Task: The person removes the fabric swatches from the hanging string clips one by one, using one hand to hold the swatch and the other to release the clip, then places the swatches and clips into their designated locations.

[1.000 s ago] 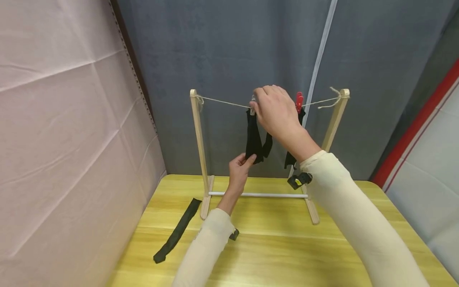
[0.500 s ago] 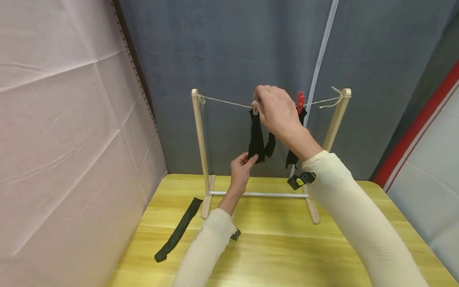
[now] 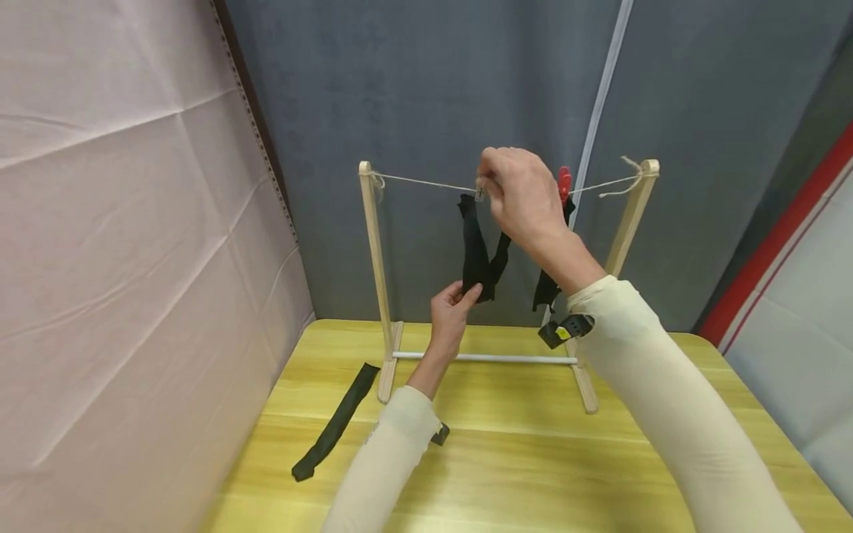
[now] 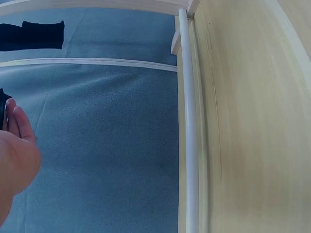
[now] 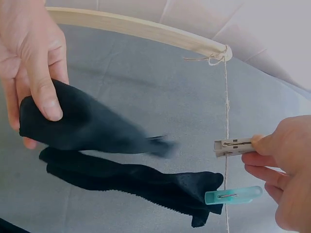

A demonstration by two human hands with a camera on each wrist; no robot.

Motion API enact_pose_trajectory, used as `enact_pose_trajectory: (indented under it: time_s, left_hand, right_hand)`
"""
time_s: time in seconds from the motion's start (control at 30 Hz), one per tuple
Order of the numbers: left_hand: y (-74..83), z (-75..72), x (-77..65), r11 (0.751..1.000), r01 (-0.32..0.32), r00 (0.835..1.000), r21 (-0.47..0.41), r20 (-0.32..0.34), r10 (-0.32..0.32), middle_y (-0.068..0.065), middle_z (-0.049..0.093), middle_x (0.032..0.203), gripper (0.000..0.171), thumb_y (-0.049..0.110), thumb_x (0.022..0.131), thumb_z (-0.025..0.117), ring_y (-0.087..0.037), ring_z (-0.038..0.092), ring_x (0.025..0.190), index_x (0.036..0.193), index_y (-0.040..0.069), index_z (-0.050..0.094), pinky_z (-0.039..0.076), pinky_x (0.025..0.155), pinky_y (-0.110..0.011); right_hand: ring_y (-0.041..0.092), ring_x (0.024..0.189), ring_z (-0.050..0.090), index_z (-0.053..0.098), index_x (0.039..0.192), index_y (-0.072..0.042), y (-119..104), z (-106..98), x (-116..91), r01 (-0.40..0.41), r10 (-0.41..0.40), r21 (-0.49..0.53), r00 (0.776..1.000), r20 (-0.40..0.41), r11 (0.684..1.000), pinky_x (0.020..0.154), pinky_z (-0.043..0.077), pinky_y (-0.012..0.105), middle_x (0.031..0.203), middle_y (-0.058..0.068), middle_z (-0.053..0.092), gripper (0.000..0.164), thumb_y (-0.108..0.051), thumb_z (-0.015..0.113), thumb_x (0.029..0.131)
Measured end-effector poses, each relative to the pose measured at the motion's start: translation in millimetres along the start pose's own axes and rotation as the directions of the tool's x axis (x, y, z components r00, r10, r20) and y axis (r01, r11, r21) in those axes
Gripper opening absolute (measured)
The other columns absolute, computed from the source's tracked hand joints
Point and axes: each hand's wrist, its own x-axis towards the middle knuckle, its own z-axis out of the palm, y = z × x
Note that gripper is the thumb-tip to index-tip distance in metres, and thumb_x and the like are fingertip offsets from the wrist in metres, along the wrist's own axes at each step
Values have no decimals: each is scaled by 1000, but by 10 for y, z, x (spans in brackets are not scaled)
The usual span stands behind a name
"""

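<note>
A black sock is pinched at its lower end between the thumb and fingers of my left hand. Its blurred upper end stands apart from the clothespin in the right wrist view. My right hand pinches that pale grey clothespin, which overlaps the string. Beside it a teal clothespin clips a second black sock to the string. Farther right, a red clothespin holds another black sock, partly hidden behind my right forearm. In the left wrist view only a sliver of sock shows past the fingers.
The string runs between two wooden posts, joined low down by a white rod. One more black sock lies on the yellow wooden table at left. Grey curtain hangs behind, a pale cloth wall at left.
The sock's upper end has come away from the pale clothespin and dropped slightly left. My right hand has lifted a little with the pin; my left hand keeps its hold.
</note>
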Motion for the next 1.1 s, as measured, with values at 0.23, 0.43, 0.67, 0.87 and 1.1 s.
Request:
enact_pose_trajectory:
  time_s: [0.23,0.43,0.67,0.87,1.1]
  left_hand:
    - [-9,-42,-12,1000,-23,1000,5,-4,23,2,78,93,28,24,97,79,-8,76,87,110,-1,78,65,93,-36]
    - [-19,-102,-48,1000,-20,1000,4,-2,20,4,78,91,27,24,97,79,-8,76,85,110,0,78,65,93,-37]
    - [-5,-266,-79,999,-24,1000,39,11,24,5,77,92,23,20,99,77,-9,76,86,108,-1,77,65,90,-35]
    - [-5,-448,-82,998,-20,1000,61,18,19,3,77,92,24,23,99,77,-10,77,87,107,0,77,65,90,-31]
    - [115,-635,-116,991,-16,999,136,46,10,3,79,96,29,29,99,77,-10,77,90,108,2,77,65,91,-34]
  right_hand:
    - [32,95,65,68,99,-6,5,-44,10,36,-35,27,998,-55,999,95,52,46,97,12,73,9,-11,65,105]
    - [34,100,66,69,102,-6,25,-126,-46,20,-17,52,998,-65,998,100,51,48,103,13,75,6,-11,67,104]
    - [35,105,66,71,107,-4,98,-336,-181,20,-15,51,995,-100,998,98,52,51,108,15,76,10,-13,70,103]
    - [37,102,64,70,119,0,171,-399,-358,65,-65,-10,996,-58,998,100,51,52,112,18,75,23,-16,71,102]
    - [36,104,67,71,118,1,252,-320,-709,219,-220,-26,972,-81,975,115,49,53,110,17,75,30,-19,77,97]
